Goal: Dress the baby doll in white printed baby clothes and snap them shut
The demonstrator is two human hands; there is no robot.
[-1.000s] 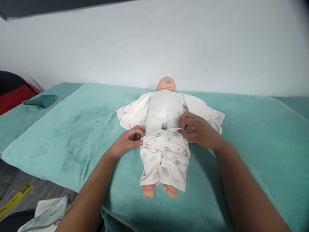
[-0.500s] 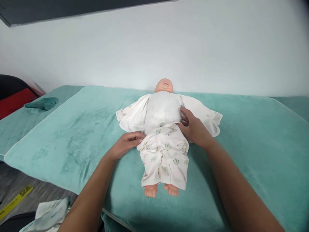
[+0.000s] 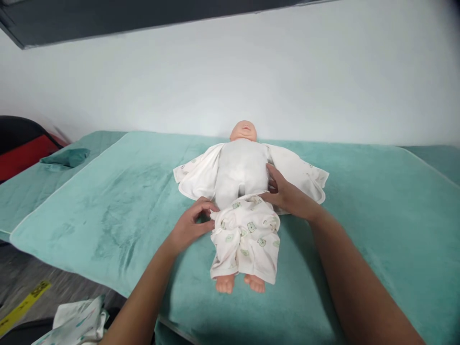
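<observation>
Printed trousers [image 3: 251, 235] are bunched around the thighs of the doll [image 3: 242, 165] on the teal cover [image 3: 377, 201], waistband being handled — left fingers [image 3: 203, 206] curled, grip unclear; right fingers [image 3: 277, 176] spread open, thumb touching — with even handling of both sides seemingly called for.

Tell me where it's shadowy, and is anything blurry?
Head view: a soft shadow falls on the green sheet beside the right arm; the wall is bright; the top right corner is dark; the writing on the yellow tape is too blurry to read.
</observation>
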